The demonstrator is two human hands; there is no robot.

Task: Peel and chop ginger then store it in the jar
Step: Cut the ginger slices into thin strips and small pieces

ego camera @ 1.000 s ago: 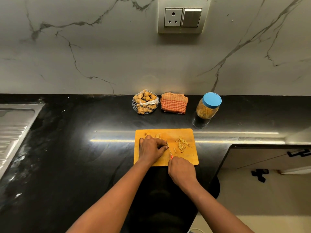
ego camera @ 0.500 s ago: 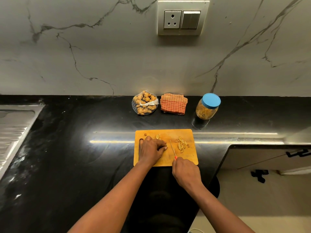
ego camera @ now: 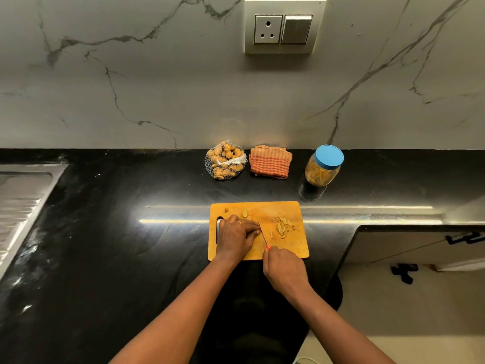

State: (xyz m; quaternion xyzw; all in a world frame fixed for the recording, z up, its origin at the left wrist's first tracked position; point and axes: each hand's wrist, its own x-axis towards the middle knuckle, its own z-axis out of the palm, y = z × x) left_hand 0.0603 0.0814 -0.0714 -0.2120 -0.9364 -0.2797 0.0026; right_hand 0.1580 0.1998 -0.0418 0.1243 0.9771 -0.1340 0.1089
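Observation:
An orange cutting board [ego camera: 294,249] lies on the black counter. My left hand [ego camera: 236,239] rests on its left half, fingers curled down over a piece of ginger that is mostly hidden under them. My right hand [ego camera: 284,270] grips a small knife [ego camera: 263,233] with a red handle; its blade stands right against my left fingertips. A heap of chopped ginger strips [ego camera: 283,225] lies on the board's right half. Two small ginger bits [ego camera: 244,213] sit near the board's far edge. The jar [ego camera: 323,166], blue lid on, stands behind the board to the right.
A net bag of ginger roots [ego camera: 225,164] and a folded orange checked cloth [ego camera: 270,162] sit against the marble wall. A steel sink drainboard [ego camera: 18,198] is at the far left. The counter edge drops off at the right, above a cabinet [ego camera: 420,245].
The knife swung right away from my left fingers half a second ago, then came back against them. My left hand has stayed in place on the ginger.

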